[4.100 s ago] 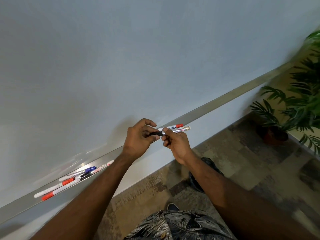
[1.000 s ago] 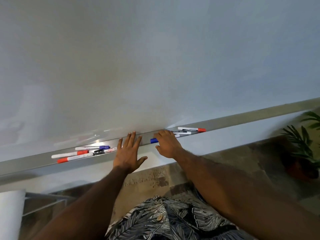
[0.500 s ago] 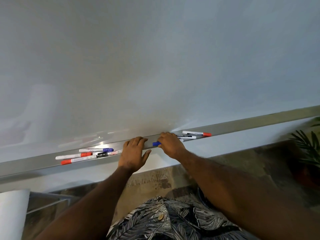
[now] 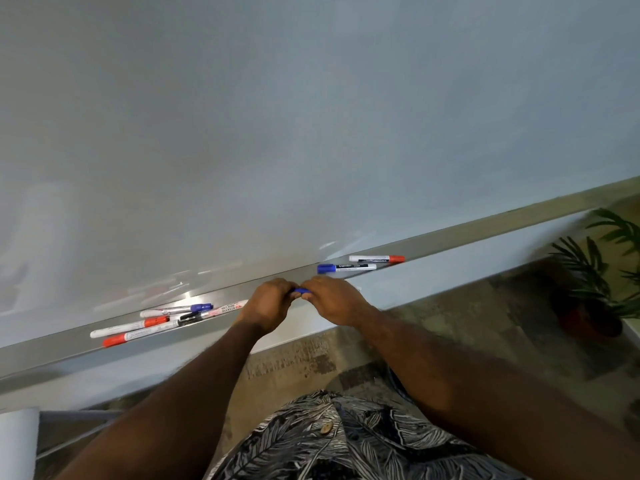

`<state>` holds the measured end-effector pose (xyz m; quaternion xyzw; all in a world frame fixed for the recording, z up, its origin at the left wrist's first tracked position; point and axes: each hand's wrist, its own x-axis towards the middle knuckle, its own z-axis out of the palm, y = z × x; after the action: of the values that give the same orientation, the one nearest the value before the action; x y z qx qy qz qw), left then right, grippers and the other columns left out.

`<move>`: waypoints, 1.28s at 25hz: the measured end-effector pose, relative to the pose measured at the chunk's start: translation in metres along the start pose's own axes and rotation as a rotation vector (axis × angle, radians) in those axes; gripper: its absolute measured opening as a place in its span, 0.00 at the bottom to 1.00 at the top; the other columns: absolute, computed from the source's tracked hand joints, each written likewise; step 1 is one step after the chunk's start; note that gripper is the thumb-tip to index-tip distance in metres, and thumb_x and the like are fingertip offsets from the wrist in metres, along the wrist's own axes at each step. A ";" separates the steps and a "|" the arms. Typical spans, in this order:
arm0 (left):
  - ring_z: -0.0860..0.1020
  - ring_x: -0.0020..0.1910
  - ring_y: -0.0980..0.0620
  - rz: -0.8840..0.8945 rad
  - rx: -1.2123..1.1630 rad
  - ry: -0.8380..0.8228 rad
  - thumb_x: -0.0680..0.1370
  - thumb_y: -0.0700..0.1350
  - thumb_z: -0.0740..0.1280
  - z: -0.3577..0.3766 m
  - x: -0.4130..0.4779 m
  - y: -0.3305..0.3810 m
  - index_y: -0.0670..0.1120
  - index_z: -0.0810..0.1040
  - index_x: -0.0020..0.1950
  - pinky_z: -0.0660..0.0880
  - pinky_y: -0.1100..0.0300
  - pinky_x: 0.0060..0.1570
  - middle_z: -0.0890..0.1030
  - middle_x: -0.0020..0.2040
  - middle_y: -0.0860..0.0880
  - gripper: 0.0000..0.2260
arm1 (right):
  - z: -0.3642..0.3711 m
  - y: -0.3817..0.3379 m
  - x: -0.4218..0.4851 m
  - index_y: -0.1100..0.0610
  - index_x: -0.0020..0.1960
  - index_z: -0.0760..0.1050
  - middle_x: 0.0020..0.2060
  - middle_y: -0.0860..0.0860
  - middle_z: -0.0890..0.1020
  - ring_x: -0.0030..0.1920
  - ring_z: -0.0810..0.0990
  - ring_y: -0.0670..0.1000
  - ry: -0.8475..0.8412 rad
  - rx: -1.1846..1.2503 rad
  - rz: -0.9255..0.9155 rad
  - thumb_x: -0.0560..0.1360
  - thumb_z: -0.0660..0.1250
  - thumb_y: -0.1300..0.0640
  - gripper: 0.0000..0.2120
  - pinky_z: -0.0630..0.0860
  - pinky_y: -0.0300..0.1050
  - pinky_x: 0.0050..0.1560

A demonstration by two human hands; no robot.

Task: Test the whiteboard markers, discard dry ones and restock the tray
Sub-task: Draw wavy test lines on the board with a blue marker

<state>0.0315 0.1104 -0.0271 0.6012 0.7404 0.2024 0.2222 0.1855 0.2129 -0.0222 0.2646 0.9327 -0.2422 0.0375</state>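
From here, the blue-capped marker (image 4: 346,267) lying on the tray (image 4: 485,233) is showing "Camlin" on its dark band. Further left, a white marker (image 4: 227,310) is reading "WHITE BOARD MARKER" in red. Print on the others is coming out too small to read.

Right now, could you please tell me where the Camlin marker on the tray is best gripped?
Pinch the Camlin marker by its white barrel, mid-length, coming from above and in front. It lies flat along the tray, blue cap leftward, and the red-capped marker sits just behind it towards the board, so a reach from behind looks blocked.
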 end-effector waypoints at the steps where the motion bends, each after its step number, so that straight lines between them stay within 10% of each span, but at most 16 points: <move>1: 0.78 0.44 0.48 -0.002 0.005 -0.020 0.80 0.41 0.64 0.001 0.000 0.000 0.44 0.81 0.56 0.76 0.53 0.47 0.82 0.48 0.45 0.08 | 0.001 0.000 -0.002 0.56 0.63 0.75 0.53 0.55 0.82 0.50 0.80 0.54 -0.003 0.009 0.012 0.84 0.55 0.49 0.15 0.78 0.52 0.55; 9: 0.76 0.41 0.53 0.062 0.027 -0.067 0.81 0.43 0.64 0.001 0.005 -0.001 0.44 0.81 0.57 0.72 0.61 0.43 0.81 0.46 0.48 0.09 | 0.007 0.009 -0.011 0.53 0.64 0.74 0.48 0.54 0.84 0.46 0.81 0.55 0.009 -0.008 0.106 0.83 0.54 0.42 0.19 0.79 0.54 0.54; 14: 0.75 0.47 0.52 -0.008 0.086 0.004 0.80 0.46 0.65 0.003 0.015 -0.006 0.46 0.80 0.60 0.72 0.60 0.48 0.81 0.51 0.48 0.10 | 0.000 0.018 -0.012 0.55 0.70 0.69 0.63 0.56 0.79 0.59 0.79 0.55 -0.030 0.230 0.244 0.81 0.62 0.45 0.22 0.73 0.48 0.63; 32: 0.77 0.56 0.46 -0.100 0.211 0.160 0.81 0.49 0.64 -0.006 0.014 -0.005 0.48 0.76 0.67 0.77 0.53 0.52 0.79 0.59 0.48 0.16 | -0.008 0.016 -0.028 0.60 0.58 0.76 0.47 0.57 0.82 0.45 0.82 0.57 0.276 0.482 0.183 0.81 0.64 0.52 0.12 0.82 0.51 0.50</move>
<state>0.0221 0.1227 -0.0264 0.5656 0.8020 0.1592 0.1077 0.2177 0.2155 -0.0163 0.3792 0.8169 -0.4140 -0.1321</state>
